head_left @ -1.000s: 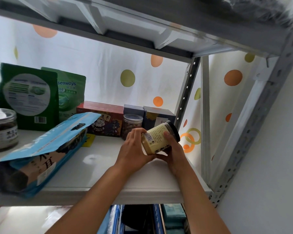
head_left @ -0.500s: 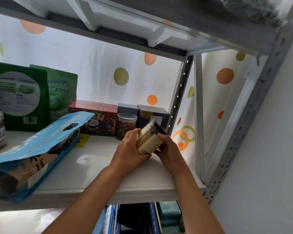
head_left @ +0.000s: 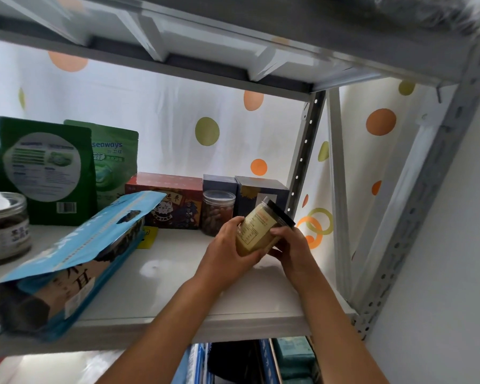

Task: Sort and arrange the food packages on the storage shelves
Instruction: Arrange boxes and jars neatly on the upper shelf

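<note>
- The black-lidded jar (head_left: 261,228) of pale contents is tilted, lid up and to the right, held above the right part of the white shelf (head_left: 261,295).
- The left hand (head_left: 227,256) wraps its lower body, fingers curled round it.
- The right hand (head_left: 291,245) grips it near the lid, thumb on the label; both forearms reach up from below.
- A clear nut jar (head_left: 218,212) stands just behind.

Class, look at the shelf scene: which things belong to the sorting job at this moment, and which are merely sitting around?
In the job: the black-lidded jar, tilted, held by the left hand and right hand; the shelf board.

Sitting around: blue pouch, two green pouches, red box, clear nut jar, dark boxes.
</note>
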Demonstrator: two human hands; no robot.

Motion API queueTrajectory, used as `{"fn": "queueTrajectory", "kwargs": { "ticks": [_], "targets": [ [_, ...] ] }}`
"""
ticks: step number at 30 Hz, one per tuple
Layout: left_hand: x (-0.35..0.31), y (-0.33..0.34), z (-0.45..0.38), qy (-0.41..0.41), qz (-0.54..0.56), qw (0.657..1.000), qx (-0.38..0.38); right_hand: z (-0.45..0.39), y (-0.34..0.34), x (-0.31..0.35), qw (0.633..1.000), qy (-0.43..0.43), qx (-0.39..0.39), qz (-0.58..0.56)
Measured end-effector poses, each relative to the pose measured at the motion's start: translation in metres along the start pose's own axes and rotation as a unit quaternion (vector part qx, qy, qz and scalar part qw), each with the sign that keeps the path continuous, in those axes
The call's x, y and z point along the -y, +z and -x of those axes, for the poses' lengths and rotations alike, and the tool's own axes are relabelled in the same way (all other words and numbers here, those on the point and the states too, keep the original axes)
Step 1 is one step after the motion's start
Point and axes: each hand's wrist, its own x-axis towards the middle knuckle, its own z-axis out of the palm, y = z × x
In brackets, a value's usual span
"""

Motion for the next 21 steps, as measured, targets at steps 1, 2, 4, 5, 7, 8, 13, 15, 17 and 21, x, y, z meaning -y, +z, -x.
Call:
{"fn": "queueTrajectory", "kwargs": {
  "ticks": [1, 2, 4, 5, 7, 8, 13, 15, 17, 21],
  "targets": [
    [0.0, 0.0, 0.0, -0.007, 0.005, 1.0, 0.007, 0.0, 0.0, 0.0, 1.0, -0.002, -0.005, 0.003],
    [0.0, 0.0, 0.001, -0.012, 0.004, 1.0, 0.013, 0.001, 0.001, 0.0, 1.0, -0.003, -0.01, 0.006],
    [0.002, 0.001, 0.0, -0.021, -0.003, 1.0, 0.022, 0.002, 0.003, 0.0, 1.0, -0.003, -0.027, 0.014],
    [0.003, 0.001, -0.001, -0.025, -0.008, 0.999, 0.022, 0.003, 0.004, 0.001, 0.999, -0.004, -0.04, 0.019],
    [0.003, 0.002, -0.002, -0.025, -0.022, 0.999, 0.02, 0.005, 0.006, 0.003, 0.997, -0.01, -0.067, 0.026],
    [0.004, 0.002, -0.002, -0.022, -0.029, 0.999, 0.017, 0.005, 0.007, 0.005, 0.996, -0.012, -0.079, 0.036],
    [0.007, 0.004, -0.006, -0.012, -0.074, 0.997, 0.028, 0.003, 0.006, 0.003, 0.983, -0.049, -0.143, 0.1],
    [0.007, 0.006, -0.006, -0.013, -0.092, 0.995, 0.034, 0.003, 0.007, 0.0, 0.974, -0.059, -0.164, 0.147],
    [0.006, 0.006, -0.006, -0.01, -0.113, 0.993, 0.035, 0.003, 0.009, -0.002, 0.964, -0.069, -0.173, 0.19],
    [0.009, 0.005, -0.006, -0.013, -0.143, 0.989, 0.017, 0.002, 0.01, -0.004, 0.952, -0.089, -0.17, 0.237]
  ]
}}
